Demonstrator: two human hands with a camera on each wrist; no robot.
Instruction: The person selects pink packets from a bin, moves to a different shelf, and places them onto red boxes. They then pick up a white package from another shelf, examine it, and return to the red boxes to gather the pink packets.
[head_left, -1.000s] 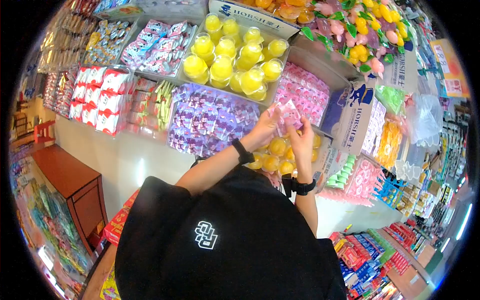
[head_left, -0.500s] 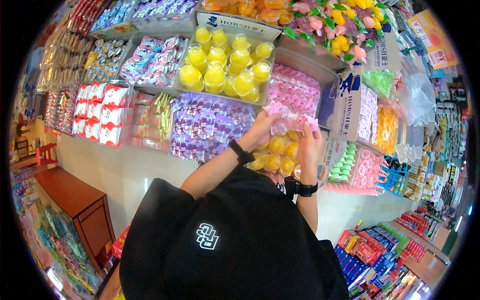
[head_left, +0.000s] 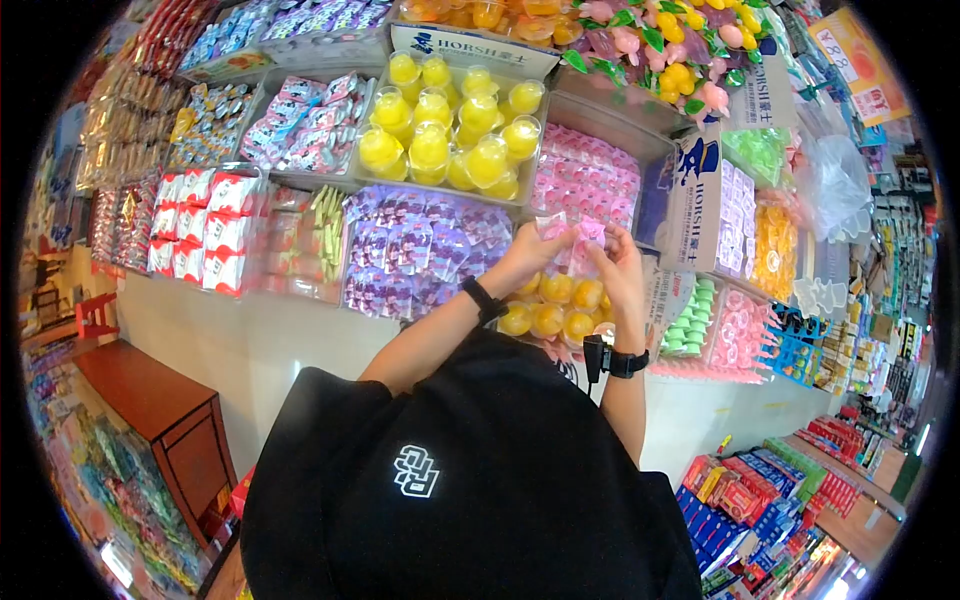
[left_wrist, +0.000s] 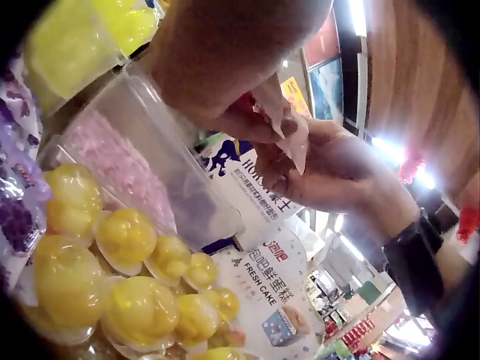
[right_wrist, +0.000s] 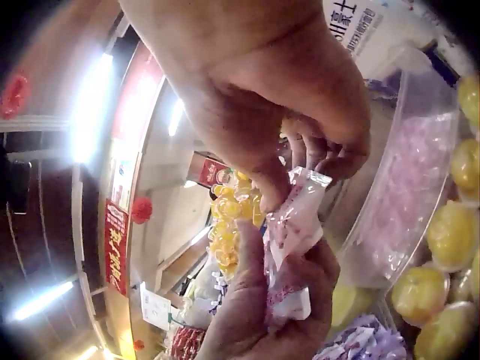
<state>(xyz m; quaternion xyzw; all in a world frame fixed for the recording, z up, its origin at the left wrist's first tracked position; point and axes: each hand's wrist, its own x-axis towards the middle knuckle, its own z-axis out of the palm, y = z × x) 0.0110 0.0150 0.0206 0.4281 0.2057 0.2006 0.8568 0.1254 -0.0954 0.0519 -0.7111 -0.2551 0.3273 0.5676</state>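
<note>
A small pink-and-white wrapped packet (head_left: 585, 243) is held between both hands, above the front of the display bins. My left hand (head_left: 520, 255) grips it with the thumb laid along the wrapper (right_wrist: 296, 225). At its upper end, the right hand (head_left: 624, 268) pinches the clear crimped edge between thumb and fingers. The wrapper looks bent in the middle, and the left fingers cover part of it. Just beyond the hands is a bin of similar pink packets (head_left: 585, 180). Yellow round cups (left_wrist: 142, 307) lie below the hands.
Purple packets (head_left: 420, 250) fill the bin to the left, with tall yellow jelly cups (head_left: 430, 135) behind. A HORSH cardboard sign (head_left: 697, 205) stands at the right. Green-and-white pieces (head_left: 690, 320) and pink bags (head_left: 738, 325) lie farther right. A brown wooden cabinet (head_left: 150, 390) stands at the left.
The packet was lifted in both hands, then stretched out sideways between them half a second ago. Now the hands are closer together and the packet is bent, with the right hand turned over its end.
</note>
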